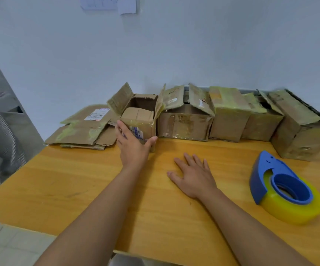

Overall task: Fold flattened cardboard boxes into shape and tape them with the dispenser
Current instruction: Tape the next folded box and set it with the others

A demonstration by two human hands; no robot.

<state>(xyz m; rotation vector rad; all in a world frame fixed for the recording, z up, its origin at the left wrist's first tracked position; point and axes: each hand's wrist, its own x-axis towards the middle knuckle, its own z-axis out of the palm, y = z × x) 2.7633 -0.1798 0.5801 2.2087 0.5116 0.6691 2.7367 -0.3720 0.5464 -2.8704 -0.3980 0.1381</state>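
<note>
Working at a wooden desk [78,189] set against a pale wall [174,45]. Along its far edge we see a row of shaped cardboard boxes [230,114], worn and streaked with old tape, several with top flaps up or sagging. At the far left of that row lies a stack of flattened boxes [82,131], one with a white label on top. Between the stack and the row stands a small open box [139,121], flaps raised, touching the larger box to its right. Our left hand [131,144] is on the small box's near face: fingers straight along its left corner, thumb spread to the lower right edge, pressing rather than curling round it. Our right hand [193,175] lies flat on the desk, fingers spread, holding nothing, well apart from the boxes. A blue tape dispenser [278,181] with a yellowish roll of clear tape sits on the desk to the right of that hand, untouched. Grey chair [0,121] at the left edge.
</note>
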